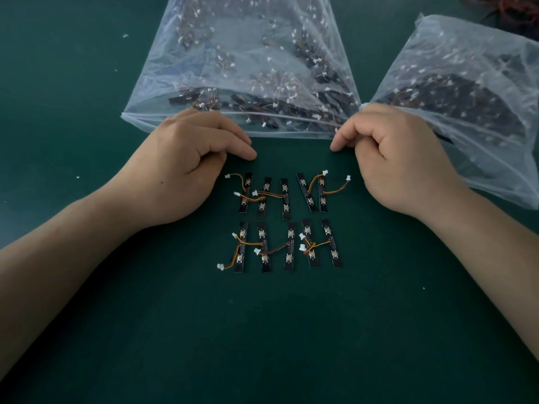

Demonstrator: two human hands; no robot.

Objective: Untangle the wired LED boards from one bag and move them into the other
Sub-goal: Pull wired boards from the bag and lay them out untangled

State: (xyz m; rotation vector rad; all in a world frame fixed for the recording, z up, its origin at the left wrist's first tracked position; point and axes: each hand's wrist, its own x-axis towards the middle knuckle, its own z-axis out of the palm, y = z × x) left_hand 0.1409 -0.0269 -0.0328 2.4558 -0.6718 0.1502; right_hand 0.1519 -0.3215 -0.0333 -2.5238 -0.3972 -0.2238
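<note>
Between hands, on green table (116,330): LED boards (285,198) in two rows, long axes pointing away from person, just short of left bag (242,53). Left hand (186,161) loosely curled, empty. Right hand (399,161) curled against right bag (472,83), pinch unclear. Hands equally near.

Dim, even light is given from above; the green bench (122,330) is darkened toward its near corners. Soft shadows are cast under the left hand (180,164) and right hand (399,161). Edges are bent by wide-angle distortion.
</note>
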